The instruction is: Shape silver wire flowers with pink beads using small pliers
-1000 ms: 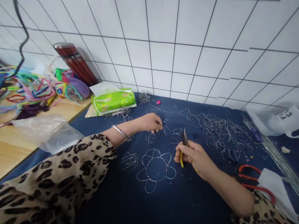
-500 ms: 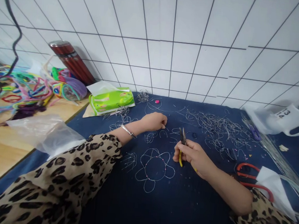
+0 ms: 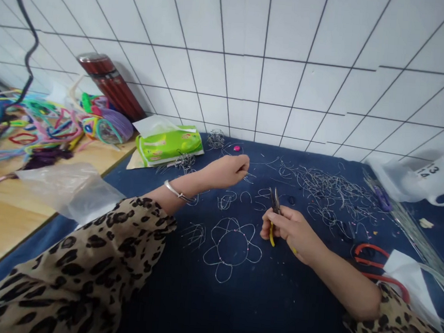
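My right hand point(image 3: 292, 232) is wrapped round yellow-handled pliers point(image 3: 276, 205), their dark jaws pointing up and away from me. Further back, my left hand point(image 3: 231, 170) is closed with fingers pinched; a thin wire runs right from beside its fingertips, but I cannot tell whether it is gripped. On the blue cloth between my arms lies a flower-shaped wire piece point(image 3: 232, 264), a ring with looped petals and small pink beads. Left of it rests a small bunch of bent wires point(image 3: 194, 235). Several short curved wire bits point(image 3: 227, 200) lie just in front of my left hand.
A tangle of cut wires point(image 3: 329, 189) spreads at the back right. Red-handled cutters point(image 3: 371, 256) and a white jug point(image 3: 434, 177) stand right. At left are a green tissue pack point(image 3: 169, 144), a red thermos point(image 3: 114, 87), a plastic bag point(image 3: 72, 189) and colourful pipe cleaners point(image 3: 47, 125).
My left hand has lifted slightly and moved back toward the wall, still closed. My right hand keeps the pliers nearly in place. The whole view has shifted a little.
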`<control>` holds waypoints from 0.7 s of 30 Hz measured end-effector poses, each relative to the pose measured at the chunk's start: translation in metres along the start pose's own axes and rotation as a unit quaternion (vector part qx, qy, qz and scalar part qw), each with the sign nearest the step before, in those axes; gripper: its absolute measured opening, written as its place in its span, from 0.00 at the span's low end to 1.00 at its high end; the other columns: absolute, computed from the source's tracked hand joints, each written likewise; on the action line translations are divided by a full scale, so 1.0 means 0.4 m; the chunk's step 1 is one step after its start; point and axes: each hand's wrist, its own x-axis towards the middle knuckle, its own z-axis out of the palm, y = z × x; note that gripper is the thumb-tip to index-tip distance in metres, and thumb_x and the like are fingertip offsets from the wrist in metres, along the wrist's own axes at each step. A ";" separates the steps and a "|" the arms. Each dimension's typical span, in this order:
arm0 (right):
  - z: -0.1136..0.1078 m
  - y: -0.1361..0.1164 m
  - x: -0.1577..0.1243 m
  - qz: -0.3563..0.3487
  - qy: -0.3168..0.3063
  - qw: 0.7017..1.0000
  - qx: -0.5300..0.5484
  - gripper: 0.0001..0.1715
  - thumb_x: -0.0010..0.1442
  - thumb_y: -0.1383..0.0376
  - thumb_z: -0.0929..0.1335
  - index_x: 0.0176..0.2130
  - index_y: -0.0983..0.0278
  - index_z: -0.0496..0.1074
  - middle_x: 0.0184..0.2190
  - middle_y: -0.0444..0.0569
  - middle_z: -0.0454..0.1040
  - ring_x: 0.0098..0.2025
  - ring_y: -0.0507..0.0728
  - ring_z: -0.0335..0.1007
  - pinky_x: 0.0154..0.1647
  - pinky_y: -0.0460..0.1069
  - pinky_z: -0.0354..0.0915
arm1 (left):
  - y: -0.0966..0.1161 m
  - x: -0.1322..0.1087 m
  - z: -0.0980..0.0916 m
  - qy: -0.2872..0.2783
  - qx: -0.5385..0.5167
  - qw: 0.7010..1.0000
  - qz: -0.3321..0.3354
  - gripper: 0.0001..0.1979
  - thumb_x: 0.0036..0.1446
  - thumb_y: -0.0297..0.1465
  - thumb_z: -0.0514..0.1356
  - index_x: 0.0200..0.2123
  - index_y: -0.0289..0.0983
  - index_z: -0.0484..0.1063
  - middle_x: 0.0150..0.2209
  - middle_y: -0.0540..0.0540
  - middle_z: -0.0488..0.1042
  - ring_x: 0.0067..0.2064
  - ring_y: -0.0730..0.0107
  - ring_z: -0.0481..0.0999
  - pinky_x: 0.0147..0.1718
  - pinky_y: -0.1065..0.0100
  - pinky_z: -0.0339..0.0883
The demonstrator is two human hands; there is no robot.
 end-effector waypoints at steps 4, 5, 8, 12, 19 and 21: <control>-0.009 -0.031 -0.009 -0.028 0.012 0.986 -0.162 0.11 0.56 0.56 0.65 0.35 0.62 0.69 0.29 0.46 0.70 0.30 0.54 0.67 0.33 0.50 0.61 | -0.017 -0.105 -0.044 -0.012 -0.062 0.998 -0.018 0.08 0.55 0.31 0.51 0.35 0.37 0.67 0.31 0.47 0.71 0.31 0.72 0.67 0.30 0.70 0.57; -0.011 -0.038 -0.009 -0.040 0.020 0.974 -0.224 0.11 0.56 0.57 0.65 0.34 0.61 0.70 0.27 0.46 0.69 0.28 0.53 0.65 0.31 0.50 0.59 | -0.025 -0.137 -0.053 -0.029 -0.072 0.997 -0.028 0.08 0.55 0.31 0.51 0.36 0.37 0.67 0.31 0.48 0.71 0.31 0.73 0.67 0.30 0.70 0.57; -0.009 -0.055 0.006 -0.071 0.027 0.926 -0.369 0.10 0.56 0.57 0.64 0.34 0.59 0.71 0.27 0.46 0.69 0.26 0.52 0.61 0.27 0.50 0.55 | -0.052 -0.232 -0.071 -0.079 -0.086 0.993 -0.033 0.07 0.55 0.31 0.51 0.35 0.39 0.68 0.29 0.50 0.71 0.29 0.74 0.67 0.29 0.71 0.57; 0.034 -0.078 0.065 -0.129 0.001 0.857 -0.498 0.08 0.56 0.60 0.64 0.35 0.60 0.71 0.31 0.49 0.70 0.32 0.56 0.63 0.31 0.51 0.55 | -0.077 -0.317 -0.057 -0.154 -0.109 0.982 -0.022 0.07 0.54 0.29 0.51 0.33 0.40 0.69 0.30 0.52 0.72 0.30 0.75 0.68 0.30 0.73 0.57; 0.170 -0.074 0.215 -0.260 -0.110 0.741 -0.610 0.08 0.54 0.63 0.67 0.37 0.62 0.71 0.37 0.50 0.69 0.43 0.59 0.59 0.43 0.53 0.56 | -0.091 -0.344 -0.015 -0.205 -0.126 0.971 0.003 0.07 0.53 0.26 0.52 0.32 0.40 0.70 0.28 0.53 0.72 0.29 0.74 0.69 0.29 0.74 0.57; 0.187 -0.059 0.247 -0.270 -0.138 0.718 -0.626 0.12 0.53 0.64 0.68 0.40 0.62 0.71 0.40 0.51 0.69 0.46 0.59 0.58 0.44 0.53 0.55 | -0.093 -0.345 -0.011 -0.211 -0.131 0.969 0.008 0.08 0.53 0.26 0.52 0.32 0.40 0.70 0.28 0.53 0.72 0.29 0.74 0.69 0.29 0.74 0.57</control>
